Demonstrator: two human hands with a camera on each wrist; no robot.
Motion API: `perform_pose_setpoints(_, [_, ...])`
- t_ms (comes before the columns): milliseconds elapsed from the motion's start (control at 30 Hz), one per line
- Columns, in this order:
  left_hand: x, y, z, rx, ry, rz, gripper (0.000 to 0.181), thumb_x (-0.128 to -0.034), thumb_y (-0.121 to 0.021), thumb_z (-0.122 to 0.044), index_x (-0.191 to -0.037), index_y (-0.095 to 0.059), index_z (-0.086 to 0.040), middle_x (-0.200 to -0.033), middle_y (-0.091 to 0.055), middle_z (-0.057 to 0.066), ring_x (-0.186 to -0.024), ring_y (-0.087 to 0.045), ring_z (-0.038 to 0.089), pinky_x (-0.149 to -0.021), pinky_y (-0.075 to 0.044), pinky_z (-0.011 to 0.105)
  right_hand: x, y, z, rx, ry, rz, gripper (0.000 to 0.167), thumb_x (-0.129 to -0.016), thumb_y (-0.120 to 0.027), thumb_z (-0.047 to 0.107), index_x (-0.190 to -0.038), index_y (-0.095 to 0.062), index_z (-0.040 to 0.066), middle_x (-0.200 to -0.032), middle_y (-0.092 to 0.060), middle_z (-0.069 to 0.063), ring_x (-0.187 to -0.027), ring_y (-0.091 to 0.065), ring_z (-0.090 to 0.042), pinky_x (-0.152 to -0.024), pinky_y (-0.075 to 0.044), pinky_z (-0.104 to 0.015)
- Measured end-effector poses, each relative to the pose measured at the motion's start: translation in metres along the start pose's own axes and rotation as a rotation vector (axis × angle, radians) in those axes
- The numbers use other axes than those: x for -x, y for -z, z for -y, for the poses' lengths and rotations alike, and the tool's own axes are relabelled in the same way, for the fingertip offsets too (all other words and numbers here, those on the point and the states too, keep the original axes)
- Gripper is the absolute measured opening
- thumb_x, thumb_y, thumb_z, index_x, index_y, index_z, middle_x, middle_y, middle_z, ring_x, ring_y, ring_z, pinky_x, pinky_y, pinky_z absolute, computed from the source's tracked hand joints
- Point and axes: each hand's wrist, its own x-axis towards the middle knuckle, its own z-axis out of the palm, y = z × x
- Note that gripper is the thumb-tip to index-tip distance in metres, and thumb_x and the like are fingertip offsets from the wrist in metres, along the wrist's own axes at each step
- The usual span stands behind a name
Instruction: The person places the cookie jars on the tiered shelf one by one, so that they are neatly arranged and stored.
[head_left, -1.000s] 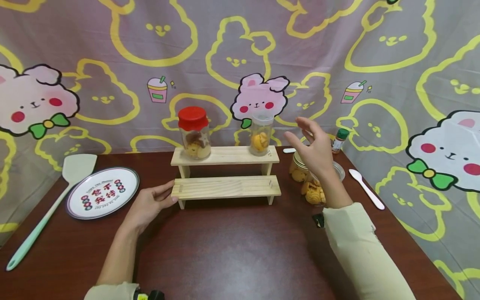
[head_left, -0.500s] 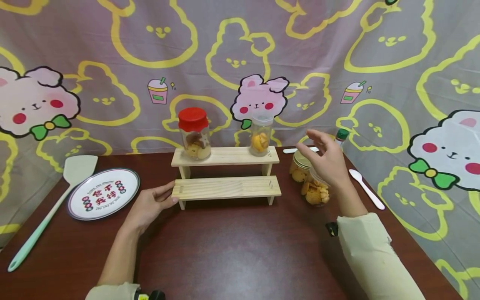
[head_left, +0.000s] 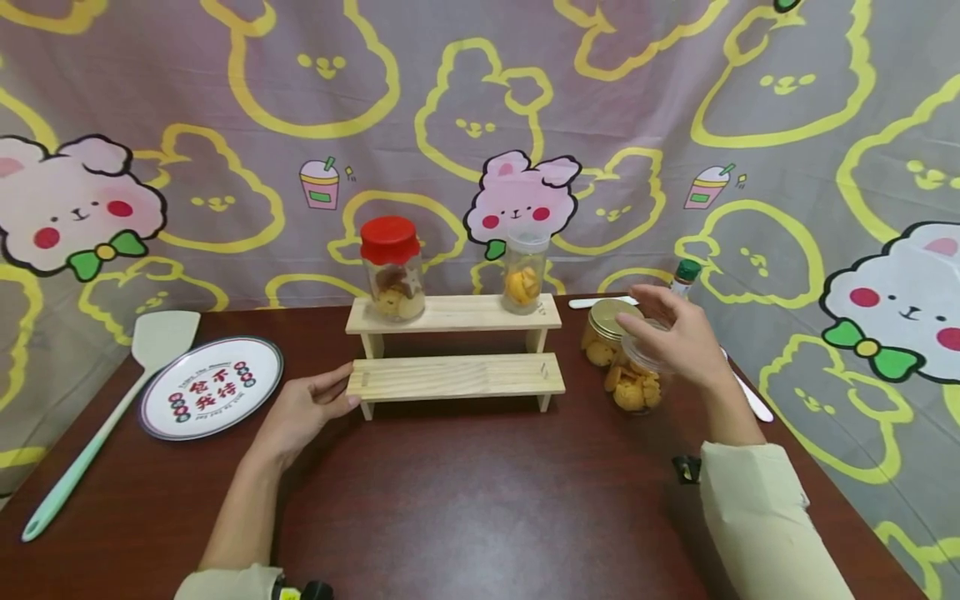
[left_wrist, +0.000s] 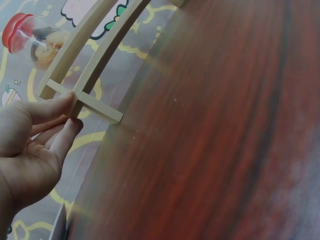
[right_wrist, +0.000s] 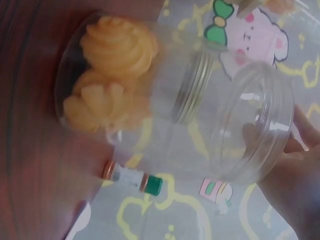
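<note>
In the head view, the right hand point(head_left: 678, 337) curves with parted fingers by the clear cookie jar point(head_left: 633, 390), toward the desk's point(head_left: 465, 500) far right corner, where a wide grasp could knock the adjacent gold-lidded jar point(head_left: 598, 346). In the left wrist view, the left hand point(left_wrist: 35, 150) pinches the wooden rack's point(left_wrist: 102, 55) end; tugging could topple the red-lidded jar point(left_wrist: 32, 40). The right wrist view leaves contact with the lid point(right_wrist: 257, 122) unclear, so a premature lift could slip.
</note>
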Motion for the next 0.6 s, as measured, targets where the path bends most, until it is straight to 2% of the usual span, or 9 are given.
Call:
perform_pose_setpoints(100, [0.000, 0.000, 0.001, 0.002, -0.005, -0.004, 0.059, -0.0968, -0.069, -0.004, -0.149, -0.044, 0.005, -0.153, -0.041, 0.022, -0.139, -0.041, 0.032, -0.096, -0.049, 0.020, 0.004, 0.005, -0.004, 0.026, -0.003, 0.002, 0.054, -0.097, -0.072, 0.025, -0.143, -0.055, 0.002, -0.140, -0.057, -0.018, -0.128, -0.056, -0.034, -0.095, -0.046, -0.013])
perform_pose_setpoints(200, [-0.001, 0.000, 0.001, 0.002, -0.013, -0.007, 0.059, -0.0965, -0.069, -0.003, -0.149, -0.044, 0.005, -0.153, -0.042, 0.021, -0.139, -0.042, 0.032, -0.096, -0.049, 0.019, 0.007, 0.008, -0.009, 0.063, -0.002, -0.011, 0.054, -0.095, -0.074, 0.025, -0.141, -0.057, 0.002, -0.139, -0.059, -0.019, -0.125, -0.057, -0.028, -0.095, -0.046, -0.016])
perform_pose_setpoints(333, [-0.001, -0.001, 0.000, 0.013, -0.019, 0.000, 0.059, -0.0966, -0.068, -0.002, -0.149, -0.043, 0.005, -0.152, -0.042, 0.023, -0.138, -0.042, 0.033, -0.096, -0.049, 0.020, 0.010, 0.012, -0.014, 0.111, -0.008, -0.020, 0.055, -0.094, -0.075, 0.027, -0.140, -0.058, 0.002, -0.138, -0.060, -0.019, -0.123, -0.057, -0.028, -0.093, -0.045, -0.019])
perform_pose_setpoints(500, [0.001, -0.002, -0.003, 0.026, -0.010, -0.003, 0.058, -0.0966, -0.068, -0.001, -0.149, -0.043, 0.006, -0.152, -0.042, 0.024, -0.138, -0.042, 0.033, -0.096, -0.049, 0.020, 0.014, 0.020, -0.021, 0.163, -0.072, 0.072, 0.062, -0.095, -0.074, 0.033, -0.144, -0.054, 0.001, -0.141, -0.057, -0.021, -0.127, -0.055, -0.036, -0.087, -0.041, -0.011])
perform_pose_setpoints(533, [0.001, -0.002, -0.003, 0.027, -0.007, -0.003, 0.058, -0.0967, -0.068, -0.002, -0.149, -0.043, 0.006, -0.152, -0.042, 0.024, -0.138, -0.042, 0.033, -0.096, -0.050, 0.020, 0.014, 0.021, -0.023, 0.173, -0.087, 0.096, 0.064, -0.095, -0.074, 0.034, -0.145, -0.053, 0.001, -0.142, -0.056, -0.021, -0.128, -0.055, -0.038, -0.089, -0.042, -0.011])
perform_pose_setpoints(600, [0.002, -0.001, -0.003, 0.025, -0.002, -0.004, 0.059, -0.0967, -0.068, -0.002, -0.149, -0.043, 0.006, -0.152, -0.042, 0.024, -0.138, -0.042, 0.032, -0.096, -0.050, 0.020, 0.015, 0.023, -0.025, 0.184, -0.107, 0.137, 0.066, -0.095, -0.074, 0.034, -0.146, -0.051, 0.000, -0.145, -0.054, -0.022, -0.130, -0.053, -0.041, -0.096, -0.046, -0.020])
